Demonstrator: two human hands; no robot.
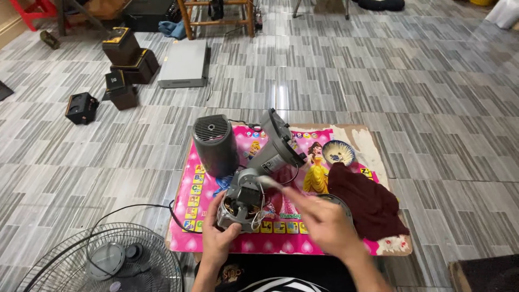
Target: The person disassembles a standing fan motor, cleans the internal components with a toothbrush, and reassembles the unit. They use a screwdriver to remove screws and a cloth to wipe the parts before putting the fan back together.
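Left hand (219,238) wraps the fan motor (241,203) near the pink mat's (270,240) front edge; right hand (324,221) is blurred, fingers seemingly pinching a brush (268,181). Open tile floor (432,108) around.

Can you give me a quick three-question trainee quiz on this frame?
1. True or false: the left hand holds the fan motor from below.
2. Which lies right of the motor: A) dark red cloth B) fan grille C) grey motor cover?
3. What sits on the pink mat beyond the cloth?

Key: 1 true. 2 A. 3 a small patterned bowl.
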